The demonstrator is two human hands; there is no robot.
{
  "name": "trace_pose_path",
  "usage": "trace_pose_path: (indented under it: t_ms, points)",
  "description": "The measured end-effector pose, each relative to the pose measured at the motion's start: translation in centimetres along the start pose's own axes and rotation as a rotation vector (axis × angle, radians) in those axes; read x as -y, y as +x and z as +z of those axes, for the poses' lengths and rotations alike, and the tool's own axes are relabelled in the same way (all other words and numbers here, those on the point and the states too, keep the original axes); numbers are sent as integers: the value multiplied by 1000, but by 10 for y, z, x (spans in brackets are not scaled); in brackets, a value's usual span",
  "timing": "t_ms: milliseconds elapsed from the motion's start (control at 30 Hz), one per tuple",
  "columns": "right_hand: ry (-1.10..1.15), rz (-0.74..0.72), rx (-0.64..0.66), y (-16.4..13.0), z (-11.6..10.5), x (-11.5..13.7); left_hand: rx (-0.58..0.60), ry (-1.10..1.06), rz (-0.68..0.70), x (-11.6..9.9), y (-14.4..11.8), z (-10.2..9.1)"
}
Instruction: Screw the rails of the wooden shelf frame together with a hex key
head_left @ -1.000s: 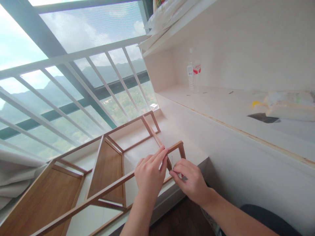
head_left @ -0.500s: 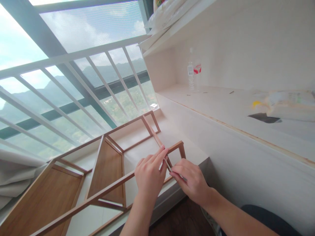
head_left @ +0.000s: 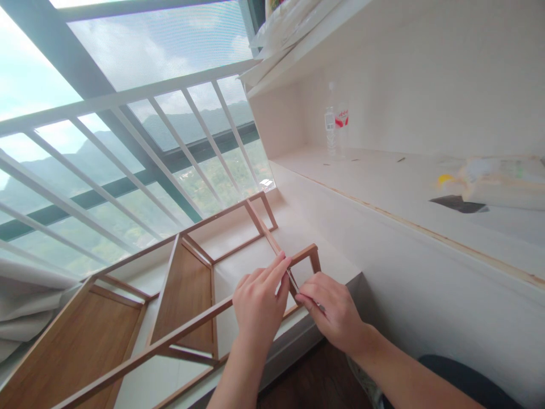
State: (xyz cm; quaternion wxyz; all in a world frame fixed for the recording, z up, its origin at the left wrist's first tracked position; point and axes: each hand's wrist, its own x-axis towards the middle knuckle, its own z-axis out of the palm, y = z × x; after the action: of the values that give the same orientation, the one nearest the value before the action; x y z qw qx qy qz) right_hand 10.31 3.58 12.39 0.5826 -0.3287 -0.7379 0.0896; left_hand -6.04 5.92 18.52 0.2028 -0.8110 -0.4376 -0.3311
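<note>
From the head camera, a water bottle (head_left: 329, 129) is standing on the white shelf (head_left: 383, 176), its red label too blurred to read. The wooden rack (head_left: 183, 284) is lying on its side on the window ledge (head_left: 255, 255). The left hand (head_left: 258, 307) is gripping the rack's rail, fingers stretched toward the corner joint. The right hand (head_left: 334, 312) is pinching a thin metal tool (head_left: 293, 280) against that joint.

Wooden shelf frame (head_left: 187, 272) — tipped sideways on white ledge (head_left: 255, 255).
</note>
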Motion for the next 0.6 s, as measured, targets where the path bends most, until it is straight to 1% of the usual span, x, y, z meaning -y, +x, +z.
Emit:
trace_pose_path:
  t_ms: [400, 600]
  points:
    - [-8, -2, -7, 1, -2, 1, -8, -6, -6, 1, 0, 1]
    - [-43, -8, -9, 2, -2, 2, 12, 0, -11, 0, 0, -1]
